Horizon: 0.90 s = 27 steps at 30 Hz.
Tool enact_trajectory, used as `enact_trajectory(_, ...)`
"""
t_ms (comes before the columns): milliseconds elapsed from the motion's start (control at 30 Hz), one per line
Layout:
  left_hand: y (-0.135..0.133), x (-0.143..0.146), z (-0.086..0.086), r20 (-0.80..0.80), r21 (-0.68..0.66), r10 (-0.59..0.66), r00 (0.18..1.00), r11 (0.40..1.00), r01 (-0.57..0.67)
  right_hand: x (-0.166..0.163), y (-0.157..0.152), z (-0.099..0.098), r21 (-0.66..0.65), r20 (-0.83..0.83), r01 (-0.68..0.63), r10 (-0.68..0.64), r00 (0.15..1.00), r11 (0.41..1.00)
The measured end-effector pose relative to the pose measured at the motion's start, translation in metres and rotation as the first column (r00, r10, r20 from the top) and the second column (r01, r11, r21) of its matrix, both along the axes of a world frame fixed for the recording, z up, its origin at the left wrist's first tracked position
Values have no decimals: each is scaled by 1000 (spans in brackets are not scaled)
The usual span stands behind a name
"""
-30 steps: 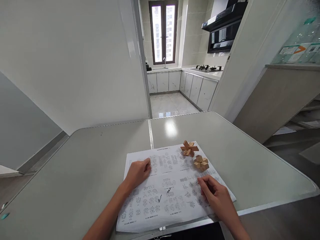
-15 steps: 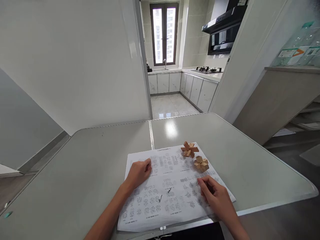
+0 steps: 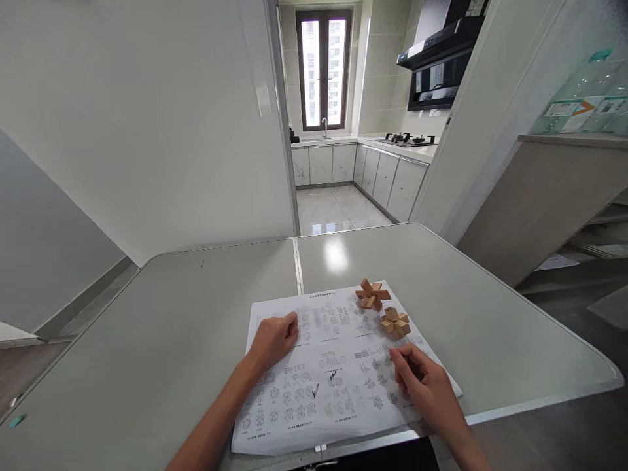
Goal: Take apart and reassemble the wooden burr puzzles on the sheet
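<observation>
Barely anything has shifted — both hands stay resting on the printed sheet: left hand loosely curled, right hand half-curled, neither gripping anything — wooden puzzle just beyond the right fingertips.

Home, probably apartment: kitchen beyond doorway, cabinets, gas hob, range hood, sink tap.

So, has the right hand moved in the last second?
No. The right hand sits at the same spot on the printed sheet, just as close to the nearer wooden puzzle.
</observation>
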<state>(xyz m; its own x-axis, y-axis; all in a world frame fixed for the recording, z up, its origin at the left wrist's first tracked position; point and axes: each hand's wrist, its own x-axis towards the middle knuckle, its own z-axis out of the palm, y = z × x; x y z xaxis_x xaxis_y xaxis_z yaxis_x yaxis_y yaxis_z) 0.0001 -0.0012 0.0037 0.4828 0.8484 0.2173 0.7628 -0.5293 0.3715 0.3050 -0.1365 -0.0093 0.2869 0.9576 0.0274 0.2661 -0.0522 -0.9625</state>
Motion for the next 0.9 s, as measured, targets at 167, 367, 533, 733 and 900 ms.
enact_trajectory(167,0,0,1,-8,4,0,1000,1000,0,12,15,18,96,135,95,-107,985,991)
enact_trajectory(367,0,-1,1,-4,0,-7,1000,1000,7,27,58,37,222,417,50,-141,898,974)
enact_trajectory(533,0,-1,1,3,5,1,1000,1000,-1,33,91,29,147,572,2,-86,816,989)
enact_trajectory(733,-1,-1,-1,-5,-3,-2,1000,1000,2,34,110,28,116,719,-16,-73,691,993)
enact_trajectory(900,-2,0,1,-6,-4,-1,1000,1000,0,30,117,31,104,783,-53,-49,620,993)
